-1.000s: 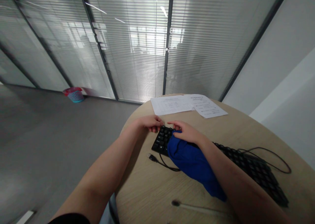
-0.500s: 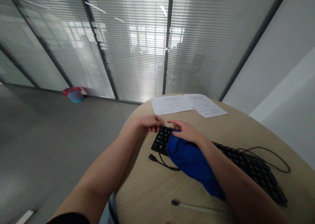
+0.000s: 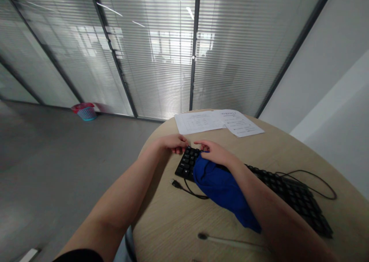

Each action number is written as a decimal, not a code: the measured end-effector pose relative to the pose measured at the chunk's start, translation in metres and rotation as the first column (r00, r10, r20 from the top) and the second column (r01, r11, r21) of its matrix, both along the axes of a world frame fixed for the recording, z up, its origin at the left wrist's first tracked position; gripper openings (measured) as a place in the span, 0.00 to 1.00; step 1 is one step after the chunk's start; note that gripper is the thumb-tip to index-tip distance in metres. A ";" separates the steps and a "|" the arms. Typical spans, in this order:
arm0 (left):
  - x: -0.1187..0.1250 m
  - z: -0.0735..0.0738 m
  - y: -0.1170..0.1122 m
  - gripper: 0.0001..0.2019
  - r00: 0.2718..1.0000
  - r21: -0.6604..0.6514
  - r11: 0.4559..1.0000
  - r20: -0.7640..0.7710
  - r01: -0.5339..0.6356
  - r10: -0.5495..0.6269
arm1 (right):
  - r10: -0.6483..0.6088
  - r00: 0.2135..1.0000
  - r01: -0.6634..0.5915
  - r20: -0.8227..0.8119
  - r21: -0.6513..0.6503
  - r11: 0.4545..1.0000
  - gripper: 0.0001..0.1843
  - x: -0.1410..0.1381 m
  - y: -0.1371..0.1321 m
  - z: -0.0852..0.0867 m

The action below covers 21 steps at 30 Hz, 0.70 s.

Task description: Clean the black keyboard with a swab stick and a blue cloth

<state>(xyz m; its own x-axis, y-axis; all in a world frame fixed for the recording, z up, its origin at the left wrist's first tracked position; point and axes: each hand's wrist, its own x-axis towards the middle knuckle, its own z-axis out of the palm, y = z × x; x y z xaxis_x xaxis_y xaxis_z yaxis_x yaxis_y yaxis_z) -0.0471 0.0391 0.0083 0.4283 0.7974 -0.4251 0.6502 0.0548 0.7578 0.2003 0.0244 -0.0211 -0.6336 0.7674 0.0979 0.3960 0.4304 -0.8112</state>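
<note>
A black keyboard (image 3: 186,166) lies slantwise across the round table, its middle covered by a blue cloth (image 3: 223,187) and my right forearm. At its far left corner, my left hand (image 3: 176,142) is closed, thumb and curled fingers at the edge. My right hand (image 3: 213,151) pinches the cloth's upper end against the keys with the thumb, while its index finger points out toward the left hand. From beneath the cloth comes a black USB cable (image 3: 187,189), its plug on the bare wood.
Printed sheets of paper (image 3: 198,121) lie at the table's far edge. A thin pale stick with a dark head (image 3: 227,242) rests near me. More cable (image 3: 319,173) loops on the right. A red and blue basket (image 3: 86,112) stands on the floor by the glass partition.
The whole scene has shifted slightly left in the view. Both hands, the cloth and the keyboard keep nearly the same places relative to each other.
</note>
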 end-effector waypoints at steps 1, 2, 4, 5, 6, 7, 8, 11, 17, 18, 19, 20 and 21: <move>0.000 0.000 0.000 0.14 1.000 0.001 1.000 -0.003 0.000 0.000 | -0.003 1.000 0.003 0.005 0.006 1.000 0.35 0.000 0.000 0.000; 0.000 -0.001 0.001 0.14 1.000 0.002 1.000 -0.006 -0.001 0.001 | -0.008 1.000 0.008 0.012 0.019 1.000 0.35 0.000 -0.001 0.002; -0.001 -0.002 0.002 0.13 1.000 0.008 1.000 -0.009 -0.008 0.008 | -0.030 0.998 0.025 0.054 0.081 0.996 0.34 0.002 -0.003 0.008; -0.001 -0.002 0.002 0.12 1.000 0.011 1.000 -0.007 -0.013 0.013 | -0.050 0.995 0.039 0.088 0.131 0.991 0.33 0.004 -0.005 0.014; -0.001 -0.003 0.003 0.12 1.000 0.012 1.000 -0.003 -0.017 0.017 | -0.075 0.990 0.051 0.124 0.185 0.981 0.32 0.007 -0.006 0.021; -0.002 -0.004 0.003 0.12 1.000 0.011 1.000 0.002 -0.020 0.020 | -0.095 0.983 0.057 0.157 0.231 0.971 0.30 0.011 -0.008 0.029; -0.002 -0.004 0.004 0.12 1.000 0.009 1.000 0.008 -0.021 0.021 | -0.103 0.978 0.053 0.182 0.258 0.965 0.29 0.015 -0.010 0.038; -0.003 -0.006 0.006 0.13 1.000 0.002 1.000 0.018 -0.016 0.016 | -0.077 0.972 0.023 0.223 0.233 0.972 0.27 0.027 -0.016 0.064; 0.006 -0.008 0.003 0.16 0.996 0.098 0.991 0.009 -0.090 0.090 | -0.192 0.881 0.071 0.432 0.279 0.958 0.18 0.025 -0.030 0.070; 0.008 -0.007 0.002 0.15 0.994 0.148 0.983 0.006 -0.113 0.113 | -0.206 0.862 0.070 0.463 0.294 0.953 0.18 0.021 -0.031 0.065; 0.011 -0.006 0.001 0.14 0.991 0.205 0.970 0.003 -0.133 0.135 | -0.212 0.848 0.063 0.486 0.305 0.950 0.17 0.018 -0.031 0.061; 0.014 -0.006 0.000 0.14 0.989 0.264 0.954 -0.001 -0.144 0.150 | -0.206 0.841 0.047 0.500 0.312 0.949 0.13 0.016 -0.031 0.057; 0.016 -0.005 -0.001 0.13 0.988 0.321 0.936 -0.007 -0.143 0.153 | -0.188 0.843 0.023 0.503 0.316 0.949 0.10 0.015 -0.030 0.056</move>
<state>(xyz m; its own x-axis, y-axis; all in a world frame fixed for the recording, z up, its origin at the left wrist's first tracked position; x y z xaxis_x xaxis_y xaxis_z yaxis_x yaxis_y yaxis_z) -0.0309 0.0378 0.0034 0.2855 0.9467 -0.1493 0.6772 -0.0890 0.7304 0.2149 -0.0060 0.0348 -0.5696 0.8219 0.0021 0.7791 0.5407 -0.3172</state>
